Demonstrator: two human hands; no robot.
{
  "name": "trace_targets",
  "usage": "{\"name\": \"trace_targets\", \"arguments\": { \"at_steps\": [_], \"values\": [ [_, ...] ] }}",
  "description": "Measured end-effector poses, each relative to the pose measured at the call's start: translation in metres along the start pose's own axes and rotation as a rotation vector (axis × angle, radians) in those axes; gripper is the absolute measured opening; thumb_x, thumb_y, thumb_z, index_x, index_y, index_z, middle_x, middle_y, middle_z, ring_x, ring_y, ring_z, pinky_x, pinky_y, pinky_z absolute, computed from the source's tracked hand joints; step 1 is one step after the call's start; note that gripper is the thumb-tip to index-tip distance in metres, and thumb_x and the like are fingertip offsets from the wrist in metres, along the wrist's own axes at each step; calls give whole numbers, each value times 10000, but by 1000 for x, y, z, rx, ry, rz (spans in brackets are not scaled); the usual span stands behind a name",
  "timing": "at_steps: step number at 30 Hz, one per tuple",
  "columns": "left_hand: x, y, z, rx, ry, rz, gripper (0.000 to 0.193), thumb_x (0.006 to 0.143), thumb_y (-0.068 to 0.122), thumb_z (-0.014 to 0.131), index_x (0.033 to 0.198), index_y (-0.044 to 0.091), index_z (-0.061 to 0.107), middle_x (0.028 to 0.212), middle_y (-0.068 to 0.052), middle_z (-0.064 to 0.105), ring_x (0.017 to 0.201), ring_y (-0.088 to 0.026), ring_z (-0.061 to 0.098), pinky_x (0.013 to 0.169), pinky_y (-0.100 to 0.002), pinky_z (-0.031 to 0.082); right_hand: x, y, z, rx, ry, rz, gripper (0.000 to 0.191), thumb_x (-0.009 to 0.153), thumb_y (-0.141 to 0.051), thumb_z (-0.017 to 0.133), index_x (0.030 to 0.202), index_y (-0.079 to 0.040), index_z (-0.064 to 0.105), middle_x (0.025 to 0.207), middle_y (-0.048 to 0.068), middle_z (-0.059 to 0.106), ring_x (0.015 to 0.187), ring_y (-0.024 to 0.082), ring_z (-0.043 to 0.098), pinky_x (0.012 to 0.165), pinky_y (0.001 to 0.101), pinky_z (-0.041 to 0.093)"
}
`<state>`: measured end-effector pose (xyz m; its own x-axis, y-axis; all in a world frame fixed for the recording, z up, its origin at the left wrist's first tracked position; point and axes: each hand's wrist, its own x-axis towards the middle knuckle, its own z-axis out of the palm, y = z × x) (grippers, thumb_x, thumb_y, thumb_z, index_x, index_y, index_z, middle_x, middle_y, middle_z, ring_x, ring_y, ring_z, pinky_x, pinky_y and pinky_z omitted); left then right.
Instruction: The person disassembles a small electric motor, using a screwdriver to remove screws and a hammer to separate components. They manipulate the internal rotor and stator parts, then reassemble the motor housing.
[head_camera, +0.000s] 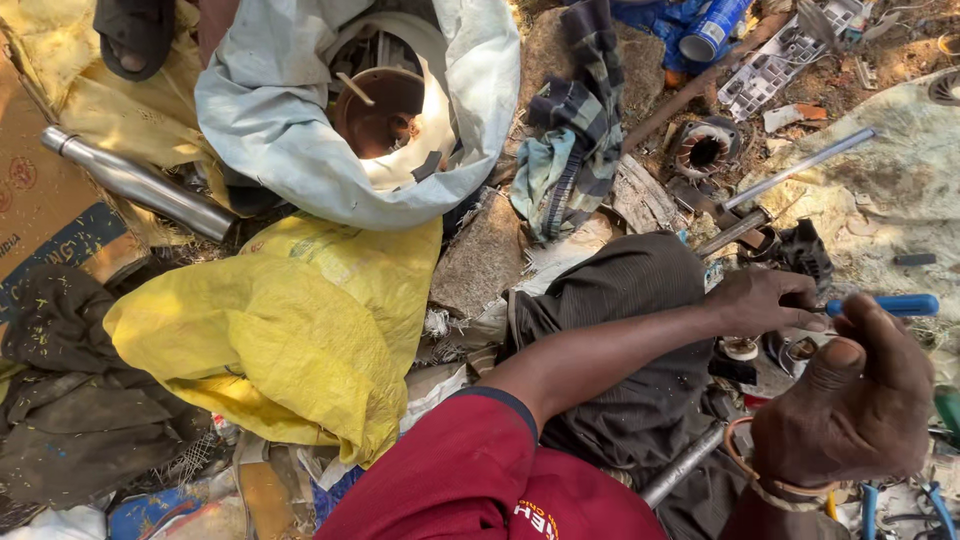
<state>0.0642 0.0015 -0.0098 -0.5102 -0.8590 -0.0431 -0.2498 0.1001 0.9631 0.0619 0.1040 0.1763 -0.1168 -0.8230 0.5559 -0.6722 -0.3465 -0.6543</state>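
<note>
The left hand, its arm stretched rightward across the knee, pinches the shaft end of a blue-handled screwdriver lying level, handle pointing right, while the right hand curls around it from below.

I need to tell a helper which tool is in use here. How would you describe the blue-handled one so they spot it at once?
Start from the person's red sleeve at the bottom and follow the bare forearm to the left hand. Just right of it, above the right hand, a slim blue-handled tool lies level. It is the only bright blue handle held between the hands; nearby rods are bare grey metal.
</note>
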Motion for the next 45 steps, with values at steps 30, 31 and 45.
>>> {"name": "trace_targets", "arguments": {
  "at_steps": [30,31,45],
  "values": [
    [32,14,82,941,-673,628,1182,573,420,982,1530,93,371,1582,-124,422,1524,-340,262,1241,-626,147,-273,202,-127,651,522,1327,354,1052,-346,623,1184,-18,636,862,91,689,670,168,672,548,305,577],
    [36,15,82,936,-713,605,1140,584,409,977,1514,98,396,1560,-121,454,1516,-319,309,1259,-610,164,-276,204,-126,649,500,1332,354,1050,-348,620,1177,-18,638,860,84,690,671,160,674,553,298,578],
    [29,60,62,210,-201,333,1052,745,555,900,1547,98,395,1405,-67,559,1317,-248,550,1221,-398,399,-280,205,-113,526,411,1325,364,1043,-326,640,1177,12,638,838,76,692,625,138,649,535,285,539]
  ]
}}
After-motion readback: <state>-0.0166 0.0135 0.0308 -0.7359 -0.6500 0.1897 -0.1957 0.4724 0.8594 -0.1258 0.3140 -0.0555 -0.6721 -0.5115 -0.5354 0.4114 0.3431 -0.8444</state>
